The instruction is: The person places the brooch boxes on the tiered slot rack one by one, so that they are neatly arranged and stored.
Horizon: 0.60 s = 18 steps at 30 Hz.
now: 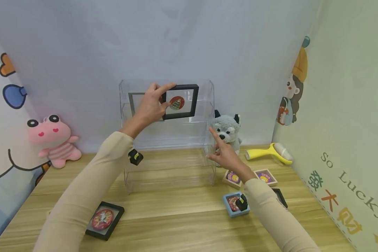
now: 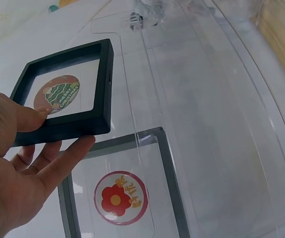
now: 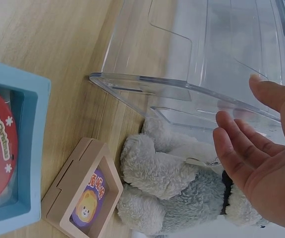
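Note:
A black square frame with a red and green Christmas disc [image 1: 177, 103] is pinched at its left side by my left hand [image 1: 149, 106], thumb in front, up at the top of the clear stand [image 1: 170, 141]. Behind that hand, a second dark frame stands in the stand; the left wrist view shows its red flower disc [image 2: 121, 198]. My right hand [image 1: 225, 154] is at the stand's right side, index finger extended, holding nothing; in the right wrist view the fingers of the hand [image 3: 273, 178] are spread near the clear edge.
A grey plush dog [image 1: 227, 129] sits behind the stand's right side, a pink plush [image 1: 55, 140] at left. On the table lie a yellow-handled roller [image 1: 269, 152], a black frame [image 1: 105, 220], a blue frame [image 1: 236, 204] and wooden frames [image 1: 266, 177] at right.

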Motion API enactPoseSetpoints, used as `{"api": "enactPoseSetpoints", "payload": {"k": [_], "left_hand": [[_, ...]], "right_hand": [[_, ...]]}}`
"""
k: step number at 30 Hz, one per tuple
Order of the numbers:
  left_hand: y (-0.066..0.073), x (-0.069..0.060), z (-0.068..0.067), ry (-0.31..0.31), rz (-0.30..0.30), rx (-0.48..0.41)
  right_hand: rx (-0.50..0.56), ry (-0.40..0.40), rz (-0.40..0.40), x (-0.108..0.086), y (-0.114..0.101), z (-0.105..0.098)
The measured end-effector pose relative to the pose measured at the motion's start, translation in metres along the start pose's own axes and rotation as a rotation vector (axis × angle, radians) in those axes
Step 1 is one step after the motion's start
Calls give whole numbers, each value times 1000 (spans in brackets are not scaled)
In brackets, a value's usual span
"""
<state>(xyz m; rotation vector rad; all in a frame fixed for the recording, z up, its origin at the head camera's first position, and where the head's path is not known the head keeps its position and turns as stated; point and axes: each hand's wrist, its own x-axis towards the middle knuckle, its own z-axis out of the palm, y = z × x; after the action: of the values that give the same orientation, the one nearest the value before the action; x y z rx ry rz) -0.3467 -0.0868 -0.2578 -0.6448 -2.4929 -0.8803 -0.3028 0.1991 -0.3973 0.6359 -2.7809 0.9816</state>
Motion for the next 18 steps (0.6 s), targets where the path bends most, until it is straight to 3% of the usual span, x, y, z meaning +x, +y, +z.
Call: {"api": "enactPoseSetpoints", "payload": {"k": [10,18], "left_hand": [[2,14,10,31,-7,11],[4,20,21,19,-7,15]], "right_hand": [[-3,1,0,1,-1,-1],[-3,2,4,1,0,1]]}}
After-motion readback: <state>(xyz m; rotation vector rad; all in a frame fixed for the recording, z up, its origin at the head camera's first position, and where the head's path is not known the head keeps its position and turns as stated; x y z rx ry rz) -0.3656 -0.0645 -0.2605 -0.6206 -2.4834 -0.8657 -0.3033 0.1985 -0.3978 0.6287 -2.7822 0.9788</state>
